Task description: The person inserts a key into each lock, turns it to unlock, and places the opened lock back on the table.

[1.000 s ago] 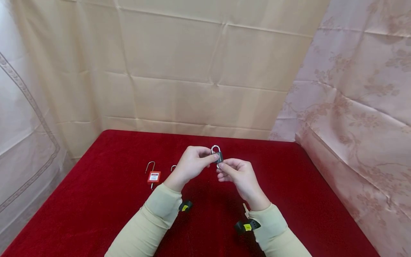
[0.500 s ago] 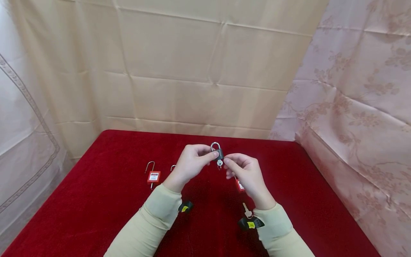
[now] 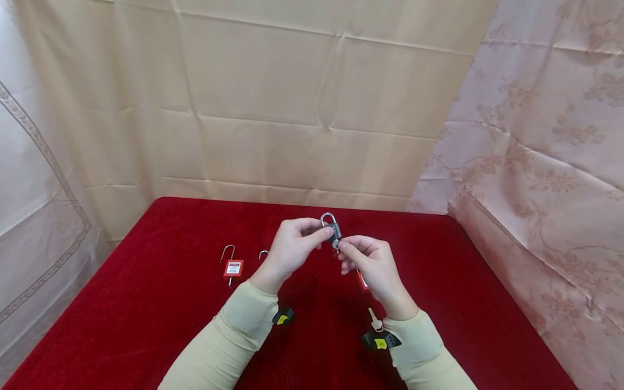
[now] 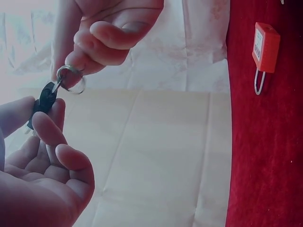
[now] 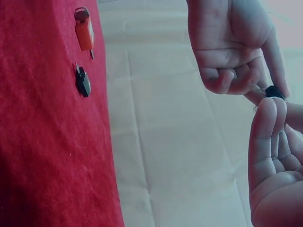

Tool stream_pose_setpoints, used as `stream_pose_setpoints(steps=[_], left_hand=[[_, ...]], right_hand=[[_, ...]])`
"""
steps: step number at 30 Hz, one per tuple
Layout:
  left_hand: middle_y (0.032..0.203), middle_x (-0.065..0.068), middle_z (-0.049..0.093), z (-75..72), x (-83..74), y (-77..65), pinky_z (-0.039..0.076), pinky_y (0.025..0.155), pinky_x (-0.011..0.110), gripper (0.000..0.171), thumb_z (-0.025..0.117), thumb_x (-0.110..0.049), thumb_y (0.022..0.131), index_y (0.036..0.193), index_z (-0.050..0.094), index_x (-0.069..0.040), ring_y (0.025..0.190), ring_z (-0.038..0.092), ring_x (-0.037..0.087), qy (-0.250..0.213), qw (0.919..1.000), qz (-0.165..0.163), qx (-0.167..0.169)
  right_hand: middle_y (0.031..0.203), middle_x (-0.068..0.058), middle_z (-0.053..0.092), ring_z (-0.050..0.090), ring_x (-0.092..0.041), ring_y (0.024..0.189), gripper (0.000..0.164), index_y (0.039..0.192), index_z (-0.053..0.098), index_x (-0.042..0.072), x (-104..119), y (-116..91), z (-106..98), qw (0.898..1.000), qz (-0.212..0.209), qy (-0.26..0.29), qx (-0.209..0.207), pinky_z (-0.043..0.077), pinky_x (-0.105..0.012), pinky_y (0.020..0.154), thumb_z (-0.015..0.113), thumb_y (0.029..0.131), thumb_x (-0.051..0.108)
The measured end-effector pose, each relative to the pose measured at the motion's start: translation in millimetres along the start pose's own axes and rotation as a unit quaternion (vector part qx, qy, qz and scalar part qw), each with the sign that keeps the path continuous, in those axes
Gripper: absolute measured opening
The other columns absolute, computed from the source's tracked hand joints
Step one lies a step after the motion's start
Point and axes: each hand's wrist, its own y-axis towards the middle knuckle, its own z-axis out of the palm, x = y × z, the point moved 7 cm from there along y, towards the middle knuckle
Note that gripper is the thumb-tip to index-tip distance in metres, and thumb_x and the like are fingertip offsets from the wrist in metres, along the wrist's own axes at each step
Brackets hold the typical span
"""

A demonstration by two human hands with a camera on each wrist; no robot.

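A small dark padlock (image 3: pixel 336 233) with a silver shackle is held up above the table. My left hand (image 3: pixel 294 246) grips its body between thumb and fingers. A key (image 3: pixel 335 245) sits at the padlock's lower end, and my right hand (image 3: pixel 370 262) pinches at it with thumb and fingertips, which partly hide it. From the left wrist, the padlock body (image 4: pixel 46 98) looks nearly black, with a metal key ring (image 4: pixel 83 87) hanging from the key. The right wrist view shows just a bit of the padlock (image 5: pixel 274 91) among the fingers.
On the red cloth-covered table (image 3: pixel 146 314) lies a red padlock (image 3: pixel 233 268), shackle raised. Another shackle (image 3: pixel 264 253) peeks out beside my left wrist. Beyond my right hand is a second red padlock (image 3: pixel 363 281), partly hidden. A loose key (image 3: pixel 375 320) lies by my right cuff.
My right fingers drew slightly away from the key, uncovering it, then came back onto it. The padlock has risen a little in my left hand.
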Motion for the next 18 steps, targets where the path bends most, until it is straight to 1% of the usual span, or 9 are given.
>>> stream_pose_setpoints(steps=[3, 6, 8, 11, 14, 16, 18], left_hand=[[0.087, 0.009, 0.073, 0.6, 2.0, 0.1, 0.052, 0.071, 0.035, 0.015, 0.075, -0.018, 0.094, 0.102, 0.079, -0.006, 0.075, 0.062, 0.025, -0.005, 1.0000, -0.008, 0.002], [0.086, 0.010, 0.072, 0.1, 6.7, 0.5, 0.052, 0.074, 0.039, 0.015, 0.074, -0.018, 0.095, 0.102, 0.079, -0.006, 0.076, 0.061, 0.028, -0.011, 0.9996, -0.025, 0.002], [0.083, 0.010, 0.070, -0.2, 9.1, 0.7, 0.052, 0.074, 0.043, 0.015, 0.074, -0.018, 0.095, 0.102, 0.079, -0.006, 0.078, 0.060, 0.034, -0.016, 0.9993, -0.034, 0.003], [0.079, 0.008, 0.068, -0.3, 10.9, 1.1, 0.052, 0.074, 0.046, 0.015, 0.074, -0.018, 0.095, 0.102, 0.078, -0.005, 0.080, 0.058, 0.044, -0.023, 0.9989, -0.041, 0.007], [0.078, 0.007, 0.067, -0.1, 11.1, 1.4, 0.052, 0.072, 0.043, 0.015, 0.073, -0.018, 0.095, 0.102, 0.078, -0.005, 0.083, 0.056, 0.050, -0.026, 0.9987, -0.041, 0.012], [0.079, 0.007, 0.068, 0.0, 11.8, 1.6, 0.051, 0.072, 0.043, 0.015, 0.073, -0.018, 0.095, 0.102, 0.078, -0.005, 0.083, 0.056, 0.051, -0.029, 0.9985, -0.043, 0.014], [0.080, 0.007, 0.068, 0.1, 11.9, 1.4, 0.051, 0.071, 0.041, 0.015, 0.073, -0.018, 0.095, 0.102, 0.078, -0.005, 0.083, 0.056, 0.049, -0.030, 0.9983, -0.047, 0.016]], right_hand=[[0.079, -0.012, 0.068, 0.064, -0.018, 0.059, 0.021, 0.104, 0.070, -0.011, -3, 1, 2, 1.000, 0.006, 0.014, 0.004, 0.060, -0.035, 0.061, 0.069, 0.098, 0.008], [0.077, -0.010, 0.067, 0.064, -0.016, 0.058, 0.023, 0.105, 0.067, -0.015, -7, 1, 4, 0.999, 0.015, 0.032, 0.012, 0.059, -0.035, 0.060, 0.067, 0.098, 0.007], [0.076, -0.009, 0.067, 0.063, -0.016, 0.058, 0.024, 0.105, 0.066, -0.017, -9, 1, 6, 0.999, 0.021, 0.043, 0.016, 0.059, -0.034, 0.060, 0.066, 0.098, 0.006], [0.075, -0.008, 0.066, 0.063, -0.015, 0.057, 0.026, 0.105, 0.063, -0.019, -11, 1, 7, 0.998, 0.023, 0.053, 0.023, 0.059, -0.034, 0.059, 0.065, 0.099, 0.006], [0.075, -0.008, 0.066, 0.063, -0.015, 0.057, 0.029, 0.106, 0.060, -0.022, -10, 1, 8, 0.998, 0.017, 0.060, 0.030, 0.059, -0.034, 0.059, 0.064, 0.100, 0.006], [0.075, -0.008, 0.066, 0.063, -0.015, 0.057, 0.029, 0.106, 0.058, -0.022, -11, 1, 9, 0.997, 0.013, 0.066, 0.036, 0.059, -0.034, 0.059, 0.064, 0.100, 0.006], [0.076, -0.008, 0.066, 0.063, -0.015, 0.058, 0.025, 0.104, 0.060, -0.019, -10, 1, 10, 0.997, 0.009, 0.070, 0.043, 0.059, -0.034, 0.059, 0.063, 0.101, 0.005]])
